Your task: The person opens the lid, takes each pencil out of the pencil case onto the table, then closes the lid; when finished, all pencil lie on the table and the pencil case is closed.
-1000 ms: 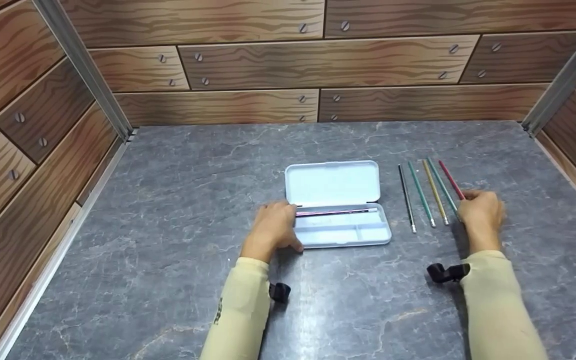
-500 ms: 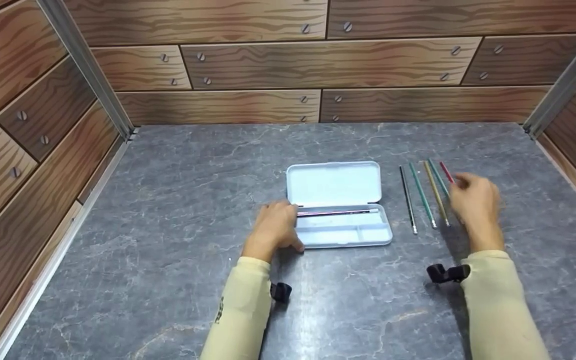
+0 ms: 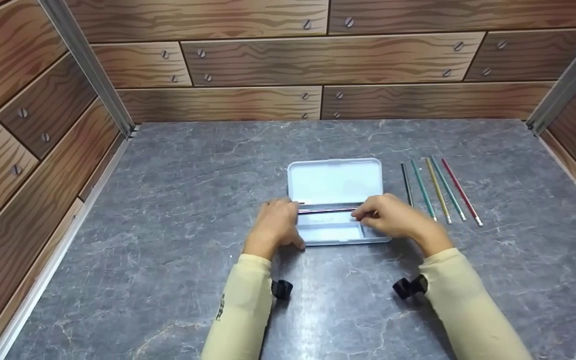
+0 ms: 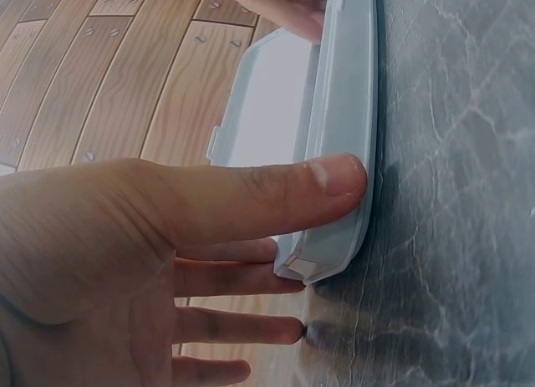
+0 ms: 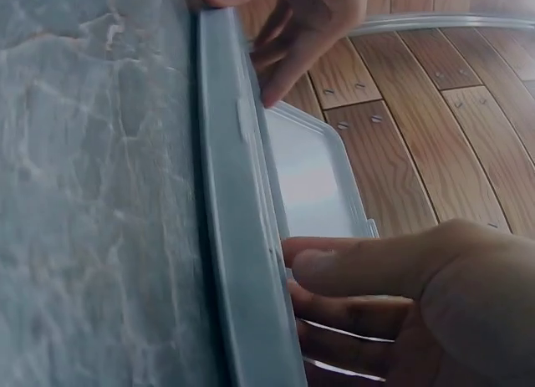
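Observation:
A pale blue pencil case [image 3: 335,182] lies on the table with its lid raised. My left hand [image 3: 274,225] grips its left end; in the left wrist view the thumb [image 4: 276,195] presses the front wall and the fingers lie behind that end. A striped purple pencil [image 3: 323,210] lies along the case's rear compartment. Above the case's right half is my right hand [image 3: 388,215], with thumb and forefinger brought together at this pencil, covering its eraser end. In the right wrist view the thumb [image 5: 351,270] hides the pinch point.
Right of the case lie several pencils in a row: a black pencil [image 3: 407,182], a green pencil [image 3: 423,189], a yellow pencil [image 3: 438,190], another green pencil [image 3: 449,189] and a red pencil [image 3: 462,191]. Wood-patterned panels [image 3: 248,105] stand around the grey marbled table [image 3: 193,175].
My right hand has let go of the red pencil, which lies at the row's right end, and has moved left to the pencil in the case. The left hand stays on the case.

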{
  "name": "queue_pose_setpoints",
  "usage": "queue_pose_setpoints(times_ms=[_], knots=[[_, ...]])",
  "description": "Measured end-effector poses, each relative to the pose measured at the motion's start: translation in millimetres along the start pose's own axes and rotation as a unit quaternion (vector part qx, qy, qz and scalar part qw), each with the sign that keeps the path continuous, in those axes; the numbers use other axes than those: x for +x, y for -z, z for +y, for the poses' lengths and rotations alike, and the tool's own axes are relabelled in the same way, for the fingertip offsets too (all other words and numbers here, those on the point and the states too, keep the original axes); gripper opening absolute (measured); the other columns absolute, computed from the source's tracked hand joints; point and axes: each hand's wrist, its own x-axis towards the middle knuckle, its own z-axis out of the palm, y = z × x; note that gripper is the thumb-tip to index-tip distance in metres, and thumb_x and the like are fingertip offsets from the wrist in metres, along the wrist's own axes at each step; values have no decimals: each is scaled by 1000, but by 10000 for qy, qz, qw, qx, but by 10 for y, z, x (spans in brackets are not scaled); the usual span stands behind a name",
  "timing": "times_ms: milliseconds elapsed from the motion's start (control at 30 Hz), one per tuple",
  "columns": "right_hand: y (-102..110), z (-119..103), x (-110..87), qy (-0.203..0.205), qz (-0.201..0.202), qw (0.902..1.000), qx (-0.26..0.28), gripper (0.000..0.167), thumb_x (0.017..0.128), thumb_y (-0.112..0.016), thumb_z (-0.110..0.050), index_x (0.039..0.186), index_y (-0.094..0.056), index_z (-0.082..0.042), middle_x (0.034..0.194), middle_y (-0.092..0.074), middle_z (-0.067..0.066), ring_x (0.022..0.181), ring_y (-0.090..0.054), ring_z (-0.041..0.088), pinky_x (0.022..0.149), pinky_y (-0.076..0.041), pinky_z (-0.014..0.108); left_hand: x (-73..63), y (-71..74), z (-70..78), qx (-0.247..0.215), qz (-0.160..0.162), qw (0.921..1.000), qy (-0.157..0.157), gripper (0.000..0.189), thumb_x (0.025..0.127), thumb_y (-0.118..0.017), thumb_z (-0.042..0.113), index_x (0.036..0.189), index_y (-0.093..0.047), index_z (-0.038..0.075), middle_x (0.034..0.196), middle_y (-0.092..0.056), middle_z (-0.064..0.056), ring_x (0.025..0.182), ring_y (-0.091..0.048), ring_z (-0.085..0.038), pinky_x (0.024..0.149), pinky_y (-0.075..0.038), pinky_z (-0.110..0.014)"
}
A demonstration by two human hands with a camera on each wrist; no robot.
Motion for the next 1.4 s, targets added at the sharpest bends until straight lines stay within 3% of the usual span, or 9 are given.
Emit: queue_pose_setpoints(times_ms=[333, 500, 700, 1000, 1167, 1400], knots=[[-78, -5, 24, 502, -162, 9976, -442, 29, 87, -58, 8, 110, -74, 2, 97, -71, 13, 89, -64, 26, 81, -54, 43, 4, 9, 10, 105, 25, 9999, -18, 60, 59, -97, 29, 107, -70, 5, 116, -68, -10, 115, -60, -32, 108, -42, -49], [-84, -17, 22, 360, -116, 9987, -332, 28, 86, -57, 10, 106, -75, -1, 93, -66, 12, 87, -62, 27, 78, -53, 41, 5, 2, 6, 135, 29, 9999, -24, 61, 59, -97, 30, 109, -71, 4, 116, -68, -10, 116, -60, -32, 108, -42, -49], [-77, -16, 43, 102, -79, 9999, -101, 24, 85, -61, 10, 102, -75, 0, 92, -71, 11, 87, -65, 23, 79, -54, 40, 7, -1, -2, 176, 43, 9998, -64, 66, 59, -97, 31, 113, -70, 4, 118, -69, -11, 117, -61, -33, 108, -43, -50], [9, 12, 7, 196, 222, 9993, 234, 23, 85, -65, 11, 102, -75, -1, 98, -75, 12, 92, -69, 29, 83, -57, 44, 7, -6, -3, 110, 66, 9999, -93, 67, 59, -97, 30, 115, -70, 4, 119, -68, -11, 118, -60, -32, 108, -42, -50], [185, 91, -80, -27, 422, 9976, 547, 23, 86, -67, 9, 106, -75, -1, 99, -75, 13, 89, -66, 21, 80, -54, 30, 12, -6, -3, 49, 70, 9999, -112, 60, 58, -97, 29, 106, -71, 4, 116, -69, -10, 116, -60, -32, 108, -42, -50], [412, 281, -254, -472, 1221, 9844, 1172, 25, 89, -66, 6, 113, -72, 2, 101, -72, 22, 83, -62, 4, 74, -52, 17, 17, -8, -14, 32, 4, 10000, -74, 61, 59, -97, 30, 108, -70, 5, 116, -68, -10, 117, -60, -32, 110, -41, -50]])
